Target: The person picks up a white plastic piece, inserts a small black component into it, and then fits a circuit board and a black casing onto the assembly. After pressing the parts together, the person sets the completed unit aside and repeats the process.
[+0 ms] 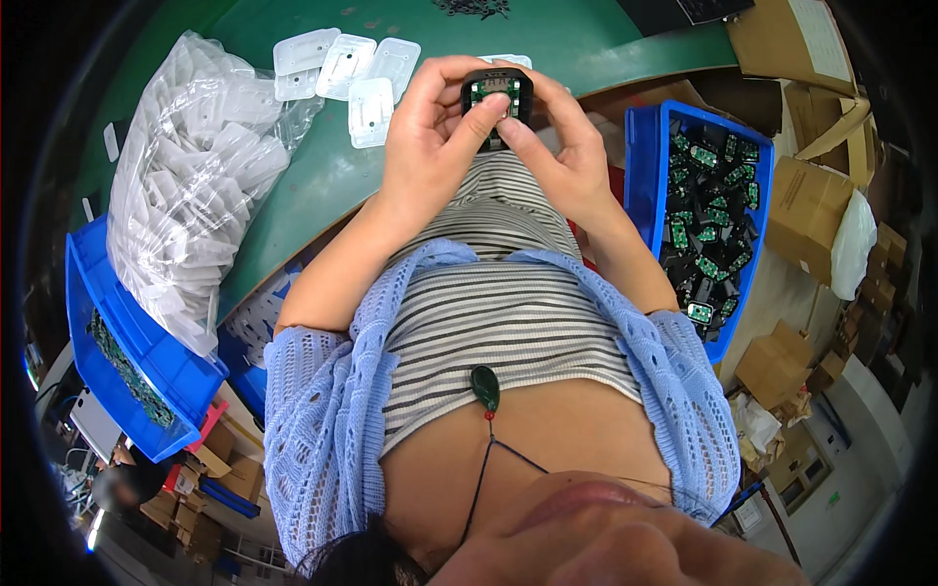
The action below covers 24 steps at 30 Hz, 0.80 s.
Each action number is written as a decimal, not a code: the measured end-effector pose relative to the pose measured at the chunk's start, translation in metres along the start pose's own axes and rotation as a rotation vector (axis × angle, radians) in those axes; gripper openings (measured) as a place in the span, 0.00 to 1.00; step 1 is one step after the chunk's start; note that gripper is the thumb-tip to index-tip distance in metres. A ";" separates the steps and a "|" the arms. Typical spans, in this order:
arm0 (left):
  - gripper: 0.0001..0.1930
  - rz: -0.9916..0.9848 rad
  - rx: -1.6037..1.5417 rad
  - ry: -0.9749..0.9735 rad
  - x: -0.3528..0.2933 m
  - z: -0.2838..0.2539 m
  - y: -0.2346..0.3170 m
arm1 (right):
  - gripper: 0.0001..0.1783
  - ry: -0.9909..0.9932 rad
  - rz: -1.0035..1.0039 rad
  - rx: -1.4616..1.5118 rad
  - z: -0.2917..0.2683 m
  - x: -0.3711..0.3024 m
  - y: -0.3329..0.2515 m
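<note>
Both hands grip a small black plastic casing (pixel 496 74) above my lap, at the edge of the green table. A green circuit board (pixel 495 86) with pale parts sits inside it, its open side facing up. My left hand (pixel 430 122) wraps the left side, its thumb pressed on the board. The fingers of my right hand (pixel 567 156) curl round the other side, with the thumb at the lower part of the board. Whatever lies under the thumbs is hidden. Several translucent plastic covers (pixel 371 109) lie on the table left of my left hand.
A clear bag (pixel 200 166) full of translucent covers stands on the green table (pixel 322 181). At the right, a blue bin (pixel 643 176) holds many black casings with green boards. Another blue bin (pixel 147 332) with green boards is at the left. Cardboard boxes (pixel 806 210) stand farther right.
</note>
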<state>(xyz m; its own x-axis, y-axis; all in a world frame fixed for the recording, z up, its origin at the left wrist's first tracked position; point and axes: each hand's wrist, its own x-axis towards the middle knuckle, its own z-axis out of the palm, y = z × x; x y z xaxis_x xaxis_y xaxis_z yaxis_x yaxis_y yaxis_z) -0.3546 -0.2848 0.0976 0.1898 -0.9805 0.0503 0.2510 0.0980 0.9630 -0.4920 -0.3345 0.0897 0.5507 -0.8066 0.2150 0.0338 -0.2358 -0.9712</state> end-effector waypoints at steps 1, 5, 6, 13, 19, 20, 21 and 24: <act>0.13 0.012 0.011 0.003 0.001 0.000 -0.001 | 0.22 0.007 -0.072 -0.101 -0.001 0.002 0.001; 0.12 0.010 0.009 -0.012 0.007 -0.002 -0.010 | 0.22 0.009 -0.110 -0.234 -0.008 0.003 0.006; 0.12 0.005 0.008 -0.015 0.008 -0.002 -0.010 | 0.22 0.017 -0.171 -0.362 -0.011 0.004 0.007; 0.13 -0.082 -0.203 -0.006 0.011 0.005 -0.006 | 0.22 0.032 0.236 0.557 -0.021 -0.012 0.007; 0.17 -0.143 -0.154 -0.165 0.014 0.010 -0.008 | 0.19 -0.073 0.502 1.100 -0.020 -0.023 0.017; 0.17 -0.143 -0.154 -0.161 0.016 0.006 -0.012 | 0.19 -0.075 0.504 1.100 -0.023 -0.021 0.020; 0.18 0.031 0.137 -0.110 0.019 -0.003 -0.019 | 0.19 -0.038 0.439 1.047 -0.028 -0.016 0.024; 0.18 0.215 0.400 0.063 0.026 -0.008 -0.025 | 0.15 0.184 0.277 0.617 -0.040 0.000 0.022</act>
<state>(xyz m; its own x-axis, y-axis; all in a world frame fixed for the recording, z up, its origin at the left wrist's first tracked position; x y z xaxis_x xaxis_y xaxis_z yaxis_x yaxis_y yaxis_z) -0.3486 -0.3113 0.0732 0.2581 -0.9315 0.2561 -0.1843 0.2128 0.9596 -0.5245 -0.3617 0.0728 0.4589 -0.8841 -0.0880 0.4099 0.2985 -0.8619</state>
